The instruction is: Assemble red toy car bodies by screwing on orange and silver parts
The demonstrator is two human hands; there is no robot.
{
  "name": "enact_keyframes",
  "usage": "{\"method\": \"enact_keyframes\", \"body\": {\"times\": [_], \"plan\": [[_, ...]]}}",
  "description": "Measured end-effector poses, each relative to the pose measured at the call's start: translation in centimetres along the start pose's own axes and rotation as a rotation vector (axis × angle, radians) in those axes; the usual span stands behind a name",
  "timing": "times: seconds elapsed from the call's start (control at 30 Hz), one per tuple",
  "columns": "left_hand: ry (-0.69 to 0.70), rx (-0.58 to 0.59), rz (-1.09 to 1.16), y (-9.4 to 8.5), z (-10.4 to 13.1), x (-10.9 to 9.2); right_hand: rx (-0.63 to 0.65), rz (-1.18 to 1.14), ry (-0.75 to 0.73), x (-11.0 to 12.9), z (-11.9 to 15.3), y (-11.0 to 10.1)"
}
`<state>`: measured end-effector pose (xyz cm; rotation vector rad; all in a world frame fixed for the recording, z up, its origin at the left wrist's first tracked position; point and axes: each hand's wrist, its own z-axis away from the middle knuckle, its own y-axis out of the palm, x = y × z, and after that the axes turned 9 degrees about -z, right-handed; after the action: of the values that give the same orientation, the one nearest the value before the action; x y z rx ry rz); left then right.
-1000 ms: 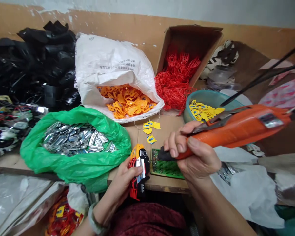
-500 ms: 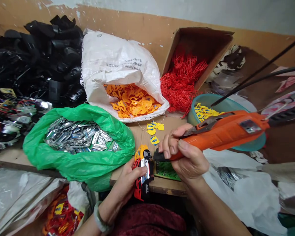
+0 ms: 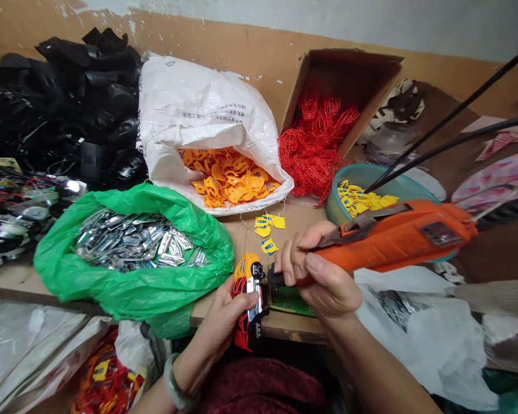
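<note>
My left hand (image 3: 223,315) is closed around a small toy car (image 3: 244,268) with an orange front, red bars, black sides and a silver piece under my thumb. In my right hand (image 3: 330,282) lies an orange electric screwdriver (image 3: 397,236), fingers wrapped round its dark nose end. The nose points left at the car's side; whether its bit touches the car I cannot make out. Beneath the nose is a green perforated tray (image 3: 291,300). Just beyond the hands, several yellow and blue pieces (image 3: 268,247) lie on the cardboard.
A green bag (image 3: 133,290) holds silver pieces. Behind it stand a white sack (image 3: 198,98) of orange parts and a carton (image 3: 375,109) spilling red frames (image 3: 315,155). A teal basin (image 3: 334,204) holds yellow pieces. Black parts (image 3: 90,109) pile up left. Cables (image 3: 461,138) cross at right.
The whole view has shifted slightly. The screwdriver's rear end has swung a little to the right and down; its nose stays beside the car. Both hands keep their holds.
</note>
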<state>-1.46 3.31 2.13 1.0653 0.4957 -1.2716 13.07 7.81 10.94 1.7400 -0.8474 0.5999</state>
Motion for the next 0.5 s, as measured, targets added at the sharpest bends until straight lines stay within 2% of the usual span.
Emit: {"method": "enact_keyframes", "body": {"times": [0.27,0.4,0.5], "plan": [[0.008,-0.008,-0.054,0.4,-0.1,-0.6,0.076,-0.008,0.004,-0.3,0.4,-0.3],[-0.005,-0.002,-0.046,0.4,-0.2,-0.4,-0.045,0.038,-0.061,0.4,0.7,-1.6],[-0.045,-0.047,-0.031,0.1,-0.3,-0.1,-0.196,0.182,-0.103,1.8,1.2,-4.0]]}}
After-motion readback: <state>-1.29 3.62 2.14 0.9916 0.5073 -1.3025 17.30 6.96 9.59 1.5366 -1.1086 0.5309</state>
